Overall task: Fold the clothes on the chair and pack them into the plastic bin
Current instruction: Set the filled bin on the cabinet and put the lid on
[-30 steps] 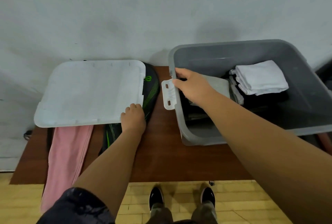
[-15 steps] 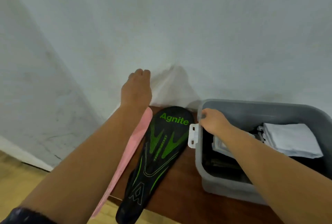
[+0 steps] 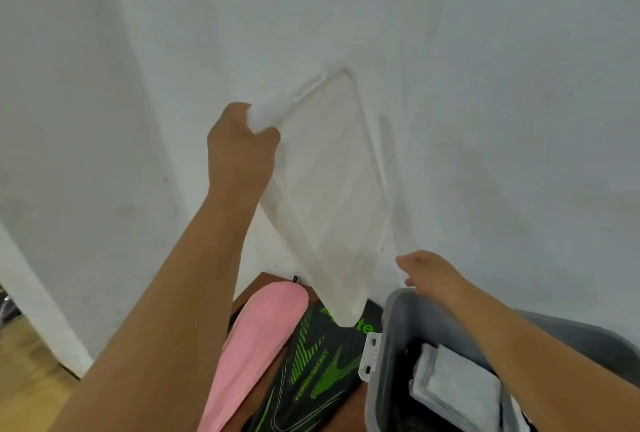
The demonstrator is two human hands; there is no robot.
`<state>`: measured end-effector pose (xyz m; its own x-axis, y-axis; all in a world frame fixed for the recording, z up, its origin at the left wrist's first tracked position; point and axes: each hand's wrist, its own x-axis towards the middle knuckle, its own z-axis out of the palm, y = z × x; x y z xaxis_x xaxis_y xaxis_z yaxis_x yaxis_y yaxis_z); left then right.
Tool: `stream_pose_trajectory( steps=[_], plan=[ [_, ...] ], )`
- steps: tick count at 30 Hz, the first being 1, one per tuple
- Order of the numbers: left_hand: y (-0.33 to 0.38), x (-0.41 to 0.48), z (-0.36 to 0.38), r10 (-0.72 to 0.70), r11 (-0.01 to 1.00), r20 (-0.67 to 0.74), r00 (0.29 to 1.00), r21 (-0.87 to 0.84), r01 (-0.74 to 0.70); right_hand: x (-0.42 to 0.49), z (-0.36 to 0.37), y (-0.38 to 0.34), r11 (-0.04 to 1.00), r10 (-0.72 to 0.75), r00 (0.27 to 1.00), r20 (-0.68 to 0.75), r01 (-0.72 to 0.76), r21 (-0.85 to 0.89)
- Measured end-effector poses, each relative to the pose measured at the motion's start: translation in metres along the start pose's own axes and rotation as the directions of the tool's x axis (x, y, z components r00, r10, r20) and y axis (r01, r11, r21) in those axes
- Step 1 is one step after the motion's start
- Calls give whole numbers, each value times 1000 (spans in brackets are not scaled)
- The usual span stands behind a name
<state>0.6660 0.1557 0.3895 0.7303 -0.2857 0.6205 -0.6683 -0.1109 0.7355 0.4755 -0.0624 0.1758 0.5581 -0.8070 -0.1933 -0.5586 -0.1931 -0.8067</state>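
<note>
My left hand point(image 3: 240, 147) grips a corner of the white plastic lid point(image 3: 329, 196) and holds it up on edge against the white wall. The lid's lowest corner hangs just over the black and green racket cover point(image 3: 315, 365). The grey plastic bin point(image 3: 381, 393) stands at the lower right with a white latch on its near end. Folded white clothes point(image 3: 453, 393) and dark clothes lie inside it. My right hand point(image 3: 427, 270) hovers above the bin's far left corner, fingers relaxed and holding nothing, a short way from the lid's edge.
A pink cloth point(image 3: 256, 338) lies along the left of the racket cover on the brown table point(image 3: 259, 284). The white wall point(image 3: 485, 85) rises directly behind the table. Wooden floor point(image 3: 24, 379) shows at the lower left.
My left hand has raised the white lid from lying flat on the table to upright against the wall. My right hand has left the bin's rim and risen toward the lid. The camera tilted upward.
</note>
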Motion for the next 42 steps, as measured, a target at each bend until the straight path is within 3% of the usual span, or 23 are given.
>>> stream_pose_trajectory(
  steps=[3,6,13,17,21,24,28,35,42],
  plan=[
    [15,0,-5,-92,984,-43,995,-160,84,-5,-25,-3,998,-22,995,-97,16,-63],
    [19,-12,0,-200,943,-25,979,-277,186,5,-55,10,996,88,966,-245,-93,-12],
    [-24,-74,50,-488,686,243,838,-486,541,4,-140,95,936,342,828,-444,-262,234],
    [-71,-138,100,-527,624,372,764,-441,645,-25,-167,142,925,380,788,-484,-319,207],
    [-119,-206,136,-567,685,485,666,-172,708,-47,-187,213,902,424,731,-535,-395,176],
    [-140,-257,153,-593,732,521,614,29,681,-69,-192,243,881,453,704,-547,-446,155],
    [-159,-315,163,-552,831,490,675,251,497,-88,-182,276,886,413,741,-528,-461,46],
    [-174,-343,157,-457,883,537,709,366,292,-99,-172,315,879,421,805,-418,-475,-31],
    [-184,-352,155,-531,838,530,661,442,318,-102,-154,334,900,340,823,-454,-425,-98]
  ],
)
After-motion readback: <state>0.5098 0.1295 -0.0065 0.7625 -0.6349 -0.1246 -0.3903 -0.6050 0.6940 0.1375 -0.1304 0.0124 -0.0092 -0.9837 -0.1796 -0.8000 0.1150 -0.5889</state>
